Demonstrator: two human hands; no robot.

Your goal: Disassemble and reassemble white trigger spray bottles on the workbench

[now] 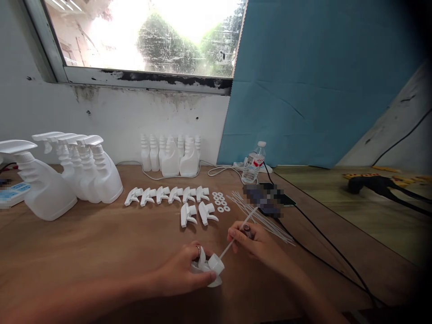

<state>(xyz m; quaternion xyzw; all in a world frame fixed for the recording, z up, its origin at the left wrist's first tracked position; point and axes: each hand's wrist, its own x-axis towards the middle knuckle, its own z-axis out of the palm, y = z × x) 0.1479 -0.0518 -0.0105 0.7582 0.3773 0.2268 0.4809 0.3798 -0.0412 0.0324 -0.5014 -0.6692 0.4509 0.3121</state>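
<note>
Nearest the camera, the left hand (186, 271) holds a white trigger sprayer head (216, 264) just above the desk (111, 256), its fingers wrapped about the body, with a ring (199, 251) on one of them and the collar tilted toward the right hand (255, 240). The right hand's fingers are pinched on a thin white dip tube (229, 247), which slants up and away to the right, its lower end at the collar; a small dark reddish-brown object (249, 231) shows at this hand, too small to identify. Beyond the hands lie loose sprayer heads (175, 195), six in a back row and two in front, with a cluster of flat white washers (220, 202) just right of them. More thin tubes (270, 225) lie loosely fanned near the right hand, beside pixelated dark items (265, 200) and black cables (324, 238). A clear water bottle (253, 166) with a red and white label stands behind these. White bottles without sprayer heads (170, 157) stand by the wall (111, 108), a white cord (158, 178) running around their front. To the left stand spray bottles fitted with sprayer heads (104, 175), beside a blue-and-white object (15, 194) at the view's edge. A window (148, 36) and a blue cloth (303, 81) fill the background.
</note>
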